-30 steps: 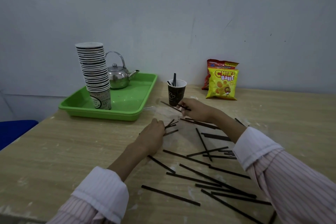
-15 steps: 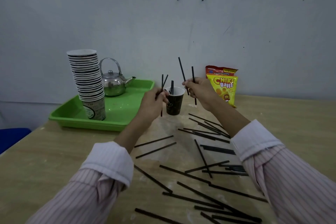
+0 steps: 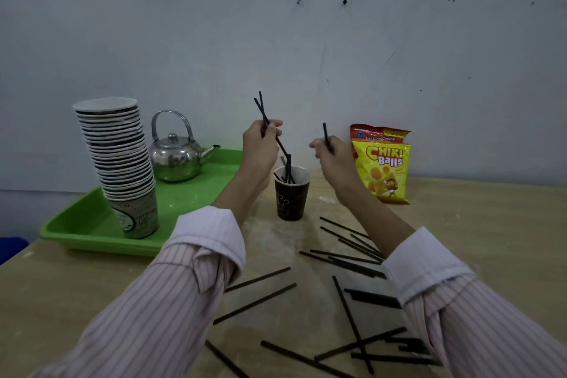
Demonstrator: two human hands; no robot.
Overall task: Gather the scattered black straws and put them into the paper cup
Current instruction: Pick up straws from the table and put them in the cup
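Note:
A dark paper cup (image 3: 291, 200) stands on the wooden table with a few black straws leaning inside it. My left hand (image 3: 260, 144) hovers above and left of the cup, gripping two black straws (image 3: 264, 115) whose lower ends slant down into the cup's mouth. My right hand (image 3: 333, 154) is raised just right of the cup, pinching one black straw (image 3: 326, 136) upright. Several more loose straws (image 3: 343, 258) lie scattered on the table in front of the cup and between my forearms.
A green tray (image 3: 101, 224) at the left holds a tall stack of paper cups (image 3: 118, 159) and a metal kettle (image 3: 176, 156). Two snack bags (image 3: 382, 167) lean against the wall right of the cup. The wall runs close behind.
Both hands rose from the table with straws. My left hand moved over the cup and tipped its straws in. The right hand holds one straw where it held two half a second ago.

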